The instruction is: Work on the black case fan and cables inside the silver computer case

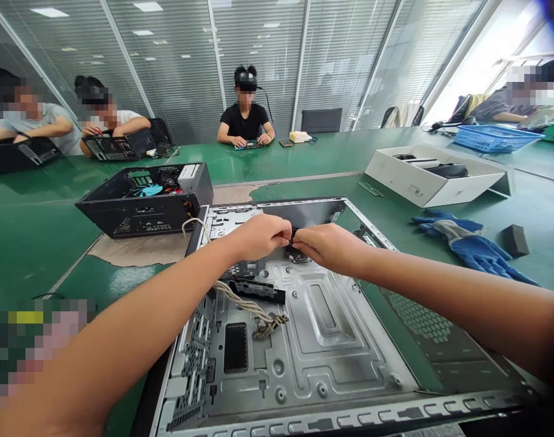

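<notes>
An open metal computer case (pixel 322 352) lies on the table in front of me. Above its far part my left hand (pixel 267 233) and my right hand (pixel 324 244) meet, fingers pinched together. Between and just below them shows a small dark part (pixel 297 252), mostly hidden by my fingers; I cannot make out its kind. Inside the case, a bundle of beige twisted cables (pixel 244 303) runs from the left side across the floor panel. A black bracket-like piece (pixel 258 290) lies beside the cables.
A black computer case with a blue fan (pixel 144 190) stands at the far left. To the right are a white box (pixel 401 182), blue gloves (pixel 472 246) and a dark block (pixel 514 241). Several people sit around the green table (pixel 277 164). A blue basket (pixel 495 139) stands far right.
</notes>
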{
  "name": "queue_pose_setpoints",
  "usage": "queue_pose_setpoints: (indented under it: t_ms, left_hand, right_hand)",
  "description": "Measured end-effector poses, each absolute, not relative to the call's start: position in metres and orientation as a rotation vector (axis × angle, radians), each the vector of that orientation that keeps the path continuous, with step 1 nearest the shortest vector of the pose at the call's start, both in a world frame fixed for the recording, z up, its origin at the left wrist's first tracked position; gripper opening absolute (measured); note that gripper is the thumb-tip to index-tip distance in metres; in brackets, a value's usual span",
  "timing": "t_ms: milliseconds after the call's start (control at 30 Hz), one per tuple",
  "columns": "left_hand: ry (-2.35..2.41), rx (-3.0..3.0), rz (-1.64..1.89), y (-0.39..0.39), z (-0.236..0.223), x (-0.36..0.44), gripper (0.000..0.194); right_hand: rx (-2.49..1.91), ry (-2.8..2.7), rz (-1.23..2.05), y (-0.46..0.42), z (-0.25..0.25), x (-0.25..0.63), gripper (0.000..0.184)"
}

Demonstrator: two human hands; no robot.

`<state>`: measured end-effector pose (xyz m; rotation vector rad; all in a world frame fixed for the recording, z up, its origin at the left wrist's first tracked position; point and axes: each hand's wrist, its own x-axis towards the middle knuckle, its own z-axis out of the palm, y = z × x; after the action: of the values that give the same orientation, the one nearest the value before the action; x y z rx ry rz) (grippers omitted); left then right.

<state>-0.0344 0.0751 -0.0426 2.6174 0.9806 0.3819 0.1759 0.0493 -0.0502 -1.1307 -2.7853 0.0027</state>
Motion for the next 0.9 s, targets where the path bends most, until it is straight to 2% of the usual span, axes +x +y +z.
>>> queue_pose_setpoints:
  t_ms: [267,600,900]
  left_hand:
    - [1.003,2.59,0.404,0.072,-0.042,-0.034,0.008]
    - [1.031,2.478,0.504,0.071,-0.04,-0.038,0.01]
    - [1.084,2.53,0.418,0.072,-0.04,-0.035,0.012]
  right_hand:
    - [-0.945,-2.728,-0.175,0.055,-0.065,0.182,0.034]
    - [-0.981,-2.565,0.118,0.055,-0.069,0.178,0.03]
    - [-0.998,-2.561,0.067,0.059,-0.074,0.176,0.03]
